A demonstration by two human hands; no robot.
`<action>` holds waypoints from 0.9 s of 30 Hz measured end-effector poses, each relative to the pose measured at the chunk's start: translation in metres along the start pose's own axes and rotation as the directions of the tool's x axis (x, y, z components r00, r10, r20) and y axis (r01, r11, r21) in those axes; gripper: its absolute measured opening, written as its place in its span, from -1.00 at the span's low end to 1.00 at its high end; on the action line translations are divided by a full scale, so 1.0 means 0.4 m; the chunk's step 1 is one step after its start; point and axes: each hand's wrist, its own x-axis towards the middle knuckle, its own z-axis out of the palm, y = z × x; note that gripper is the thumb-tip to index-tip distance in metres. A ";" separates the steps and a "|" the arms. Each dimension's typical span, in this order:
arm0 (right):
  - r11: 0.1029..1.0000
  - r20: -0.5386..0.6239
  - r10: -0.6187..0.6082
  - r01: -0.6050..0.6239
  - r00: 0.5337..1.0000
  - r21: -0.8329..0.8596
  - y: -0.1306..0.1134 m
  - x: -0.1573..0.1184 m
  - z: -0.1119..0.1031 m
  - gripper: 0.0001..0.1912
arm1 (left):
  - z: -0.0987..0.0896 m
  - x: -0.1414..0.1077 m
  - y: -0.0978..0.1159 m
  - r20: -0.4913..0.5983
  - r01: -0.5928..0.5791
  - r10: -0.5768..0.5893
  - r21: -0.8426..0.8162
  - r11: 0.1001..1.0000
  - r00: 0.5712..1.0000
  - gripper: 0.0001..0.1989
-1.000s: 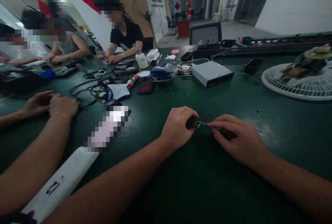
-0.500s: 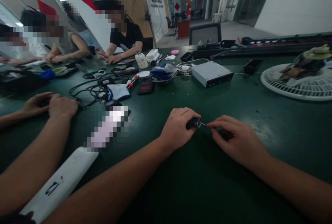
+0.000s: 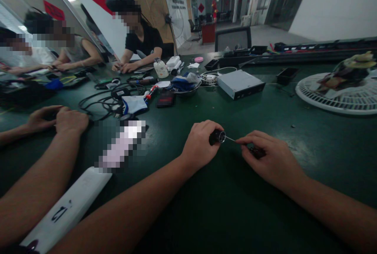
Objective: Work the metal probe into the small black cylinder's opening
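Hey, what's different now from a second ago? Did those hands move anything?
The left hand slid slightly leftward, taking the small black cylinder with it. The right hand stayed nearly still, pinching its dark piece. Nothing was let go, and the things on the green workbench stayed put.

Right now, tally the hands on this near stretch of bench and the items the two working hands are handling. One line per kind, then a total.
Person's own hands, left and right: 2
Co-worker's hands: 2
Dark held items, a dark cylinder and a dark piece: 2
Thin metal pin: 1
Total: 7
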 end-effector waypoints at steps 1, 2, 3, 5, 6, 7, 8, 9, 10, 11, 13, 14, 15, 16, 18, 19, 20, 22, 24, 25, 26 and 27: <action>1.000 0.000 -0.021 0.021 1.000 0.013 0.001 -0.001 0.000 -0.80 | 0.000 0.000 -0.001 0.014 -0.015 0.015 0.004 1.000 1.000 -0.78; 0.998 0.006 -0.048 0.048 0.999 0.031 0.002 -0.002 0.000 -0.78 | 0.001 0.000 -0.001 0.024 -0.030 0.030 0.009 1.000 0.999 -0.78; 0.996 0.018 -0.074 0.073 0.997 0.051 0.002 -0.004 0.000 -0.77 | 0.002 -0.001 -0.001 0.030 -0.040 0.040 0.014 0.999 0.999 -0.78; 0.990 0.048 -0.112 0.108 0.993 0.086 0.004 -0.005 0.000 -0.76 | 0.004 -0.002 0.000 0.024 -0.044 0.044 0.025 0.999 0.999 -0.78; 0.989 0.060 -0.119 0.113 0.991 0.097 0.004 -0.005 0.000 -0.76 | 0.004 -0.002 0.001 0.016 -0.039 0.039 0.029 0.999 0.999 -0.79; 0.989 0.065 -0.119 0.113 0.991 0.100 0.005 -0.004 0.000 -0.76 | 0.005 -0.003 0.002 0.008 -0.033 0.032 0.033 0.999 0.999 -0.79; 0.990 0.071 -0.114 0.107 0.991 0.097 0.006 -0.002 -0.001 -0.76 | 0.005 -0.003 0.002 0.002 -0.027 0.027 0.037 0.999 1.000 -0.79; 0.991 0.074 -0.104 0.097 0.992 0.088 0.007 0.000 -0.001 -0.76 | 0.005 -0.003 0.003 -0.001 -0.023 0.023 0.041 0.999 1.000 -0.78; 0.994 0.078 -0.090 0.084 0.993 0.072 0.008 0.002 -0.001 -0.77 | 0.005 -0.004 0.002 -0.003 -0.019 0.019 0.046 0.999 1.000 -0.78; 0.997 0.082 -0.071 0.067 0.994 0.050 0.008 0.005 -0.001 -0.77 | 0.005 -0.004 0.002 -0.003 -0.017 0.017 0.049 0.999 1.000 -0.78; 1.000 0.082 -0.029 0.029 0.996 -0.001 0.008 0.007 -0.001 -0.78 | 0.005 -0.005 0.000 0.000 -0.019 0.019 0.051 0.999 1.000 -0.77; 1.000 0.077 -0.010 0.012 0.997 -0.024 0.007 0.007 -0.001 -0.78 | 0.006 -0.005 -0.001 0.002 -0.023 0.023 0.049 0.999 1.000 -0.75; 0.999 0.068 -0.001 0.004 0.998 -0.041 0.006 0.006 -0.001 -0.78 | 0.006 -0.005 -0.001 0.005 -0.030 0.030 0.046 0.998 1.000 -0.74; 0.999 0.057 0.001 0.001 0.998 -0.048 0.004 0.004 0.000 -0.78 | 0.007 -0.005 -0.002 0.008 -0.040 0.040 0.042 0.998 0.999 -0.72; 0.999 0.041 -0.028 0.029 0.999 -0.029 0.002 0.000 0.001 -0.77 | 0.007 -0.005 -0.002 0.014 -0.062 0.062 0.033 0.998 0.998 -0.71; 0.998 0.036 -0.054 0.054 0.998 -0.008 0.001 -0.001 0.001 -0.76 | 0.007 -0.006 -0.002 0.016 -0.071 0.071 0.030 0.997 0.997 -0.72; 0.996 0.033 -0.083 0.082 0.996 0.016 0.002 -0.003 0.002 -0.76 | 0.007 -0.006 -0.001 0.017 -0.077 0.077 0.028 0.997 0.997 -0.72; 0.990 0.039 -0.127 0.125 0.991 0.058 0.005 -0.003 0.001 -0.73 | 0.008 -0.007 0.000 0.011 -0.079 0.078 0.027 0.997 0.997 -0.72; 0.988 0.049 -0.139 0.135 0.989 0.077 0.010 -0.002 0.001 -0.73 | 0.009 -0.007 0.000 0.002 -0.070 0.070 0.027 0.997 0.998 -0.73; 0.987 0.061 -0.142 0.137 0.988 0.082 0.012 -0.001 0.001 -0.72 | 0.009 -0.007 0.000 -0.007 -0.061 0.062 0.027 0.998 0.998 -0.73; 0.987 0.072 -0.145 0.138 0.987 0.085 0.014 -0.001 0.001 -0.73 | 0.010 -0.007 0.000 -0.019 -0.048 0.049 0.029 0.998 0.999 -0.73; 0.987 0.084 -0.145 0.138 0.986 0.086 0.015 0.000 0.001 -0.73 | 0.010 -0.007 0.000 -0.031 -0.033 0.034 0.030 0.999 0.999 -0.73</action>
